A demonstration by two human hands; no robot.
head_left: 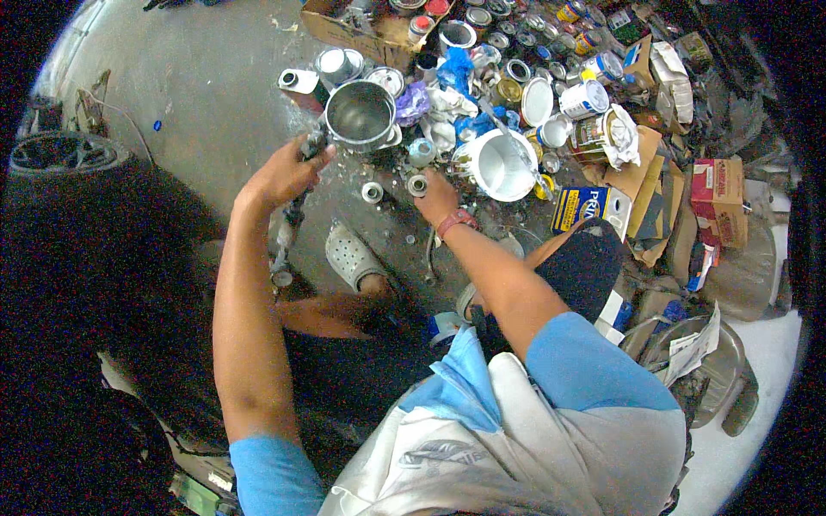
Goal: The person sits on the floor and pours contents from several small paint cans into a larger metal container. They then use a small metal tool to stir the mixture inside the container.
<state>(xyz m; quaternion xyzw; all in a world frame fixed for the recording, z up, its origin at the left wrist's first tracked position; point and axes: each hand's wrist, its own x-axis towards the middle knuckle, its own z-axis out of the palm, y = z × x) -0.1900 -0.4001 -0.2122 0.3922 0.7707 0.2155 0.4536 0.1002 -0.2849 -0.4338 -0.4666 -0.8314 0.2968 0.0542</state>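
Observation:
My left hand (291,172) is closed round the dark body of what looks like a paint spray gun (292,211), whose lower end hangs toward the floor. Just beyond my fingers is a round metal cup (360,120), open at the top; whether it is joined to the gun I cannot make out. My right hand (439,198), with a red band at the wrist, grips a small bottle (417,186) with its round neck facing up. A similar small bottle (372,193) stands between my hands. Beyond the right hand sits a light-blue jar (422,152).
A white bucket (501,168) stands right of my right hand, amid many paint cans (583,101) and crumpled rags (456,73). A cardboard box (353,36) holds cans at the back. A blue-yellow container (578,209) is by my knee. A large dark drum (69,155) is at left.

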